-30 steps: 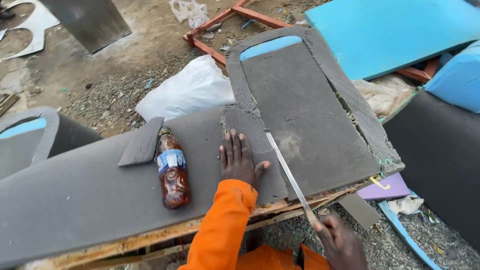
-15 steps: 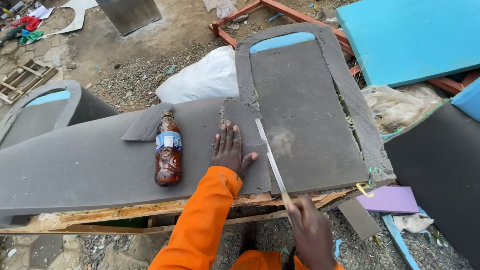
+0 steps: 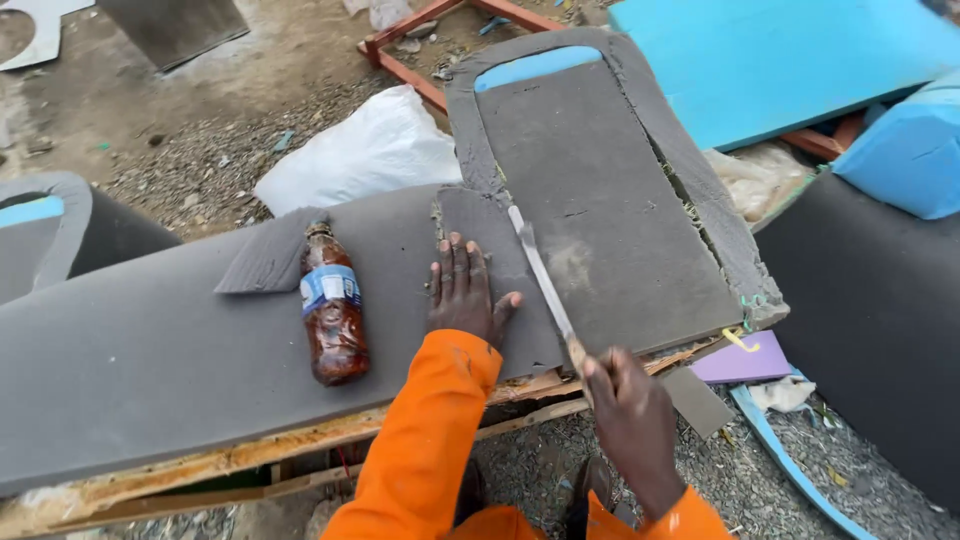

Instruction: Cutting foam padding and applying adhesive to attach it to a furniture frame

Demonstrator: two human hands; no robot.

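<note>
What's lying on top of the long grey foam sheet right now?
On the long grey foam sheet lie a brown bottle on its side, a loose foam offcut, and the left hand pressed flat. What lies under the palm is covered.

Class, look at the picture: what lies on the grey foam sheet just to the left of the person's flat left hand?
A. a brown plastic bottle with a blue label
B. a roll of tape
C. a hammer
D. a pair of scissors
A: a brown plastic bottle with a blue label lies on its side on the grey foam sheet, beside the flat left hand.

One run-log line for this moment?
left hand: flat on grey foam sheet | right hand: holds knife, blade on foam | bottle: lying nearby
</note>
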